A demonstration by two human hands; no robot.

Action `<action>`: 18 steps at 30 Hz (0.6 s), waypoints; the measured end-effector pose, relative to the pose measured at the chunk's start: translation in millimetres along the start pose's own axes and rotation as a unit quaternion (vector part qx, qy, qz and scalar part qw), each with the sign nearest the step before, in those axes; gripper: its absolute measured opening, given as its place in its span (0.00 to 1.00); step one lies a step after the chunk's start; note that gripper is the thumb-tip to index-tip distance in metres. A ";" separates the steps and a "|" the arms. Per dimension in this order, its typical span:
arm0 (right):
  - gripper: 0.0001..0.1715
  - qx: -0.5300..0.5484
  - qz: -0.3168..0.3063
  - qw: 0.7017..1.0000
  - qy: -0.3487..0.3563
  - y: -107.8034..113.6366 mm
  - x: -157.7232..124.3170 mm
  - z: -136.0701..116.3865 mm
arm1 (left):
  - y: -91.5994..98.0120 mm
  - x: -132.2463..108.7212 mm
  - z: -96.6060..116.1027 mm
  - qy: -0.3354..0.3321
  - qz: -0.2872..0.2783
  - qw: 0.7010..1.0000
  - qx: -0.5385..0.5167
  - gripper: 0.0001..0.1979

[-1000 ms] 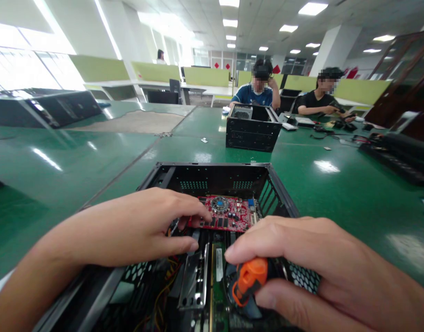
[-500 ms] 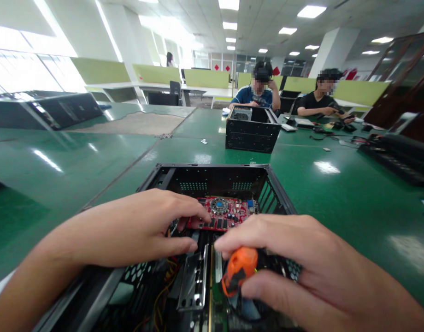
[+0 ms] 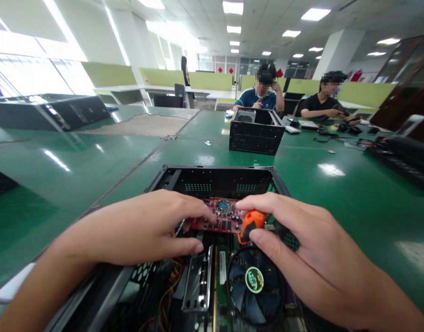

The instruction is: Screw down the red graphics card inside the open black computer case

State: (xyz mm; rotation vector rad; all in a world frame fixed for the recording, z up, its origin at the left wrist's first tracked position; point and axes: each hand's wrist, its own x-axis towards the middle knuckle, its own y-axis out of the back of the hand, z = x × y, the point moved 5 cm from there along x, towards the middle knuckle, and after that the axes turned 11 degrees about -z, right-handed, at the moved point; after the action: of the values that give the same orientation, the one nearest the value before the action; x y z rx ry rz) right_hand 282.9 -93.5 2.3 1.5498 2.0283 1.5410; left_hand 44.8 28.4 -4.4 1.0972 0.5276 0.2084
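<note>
Below me lies an open computer case (image 3: 229, 174) with its inside facing up. My right hand (image 3: 302, 240) grips an orange-and-black screwdriver (image 3: 252, 223) by the handle, between thumb and fingers; its shaft is hidden. The screwdriver is above the near right part of a red graphics card (image 3: 229, 225), which has a small round fan. My left hand (image 3: 163, 226) reaches over the case from the left, thumb apart from the fingers, fingertips at the card's left part; whether they touch it I cannot tell. Nearer to me are a black cooling fan (image 3: 255, 295) and a metal bracket (image 3: 198, 281).
Across the green table (image 3: 339, 207) stands another open case (image 3: 255, 137), with a person (image 3: 258, 94) behind it. Another person (image 3: 322, 103) sits to the right. Dark cases (image 3: 80, 110) lie at the left, black equipment (image 3: 405, 157) at the right.
My right hand has moved away from me and up with the screwdriver, from over the cooling fan to the graphics card. The fan now shows. My left hand has hardly moved.
</note>
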 end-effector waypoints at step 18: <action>0.30 -0.007 -0.006 0.998 -0.057 -6.8 -4.7 9.8 | 1.0 0.0 2.5 -0.007 0.010 1.000 -0.013 0.18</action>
State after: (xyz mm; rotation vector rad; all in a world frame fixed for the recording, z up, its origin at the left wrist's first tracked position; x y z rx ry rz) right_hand 287.1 -90.7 -9.5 1.5790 1.9583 1.4253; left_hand 46.2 26.9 -2.7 1.0790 0.5005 0.2251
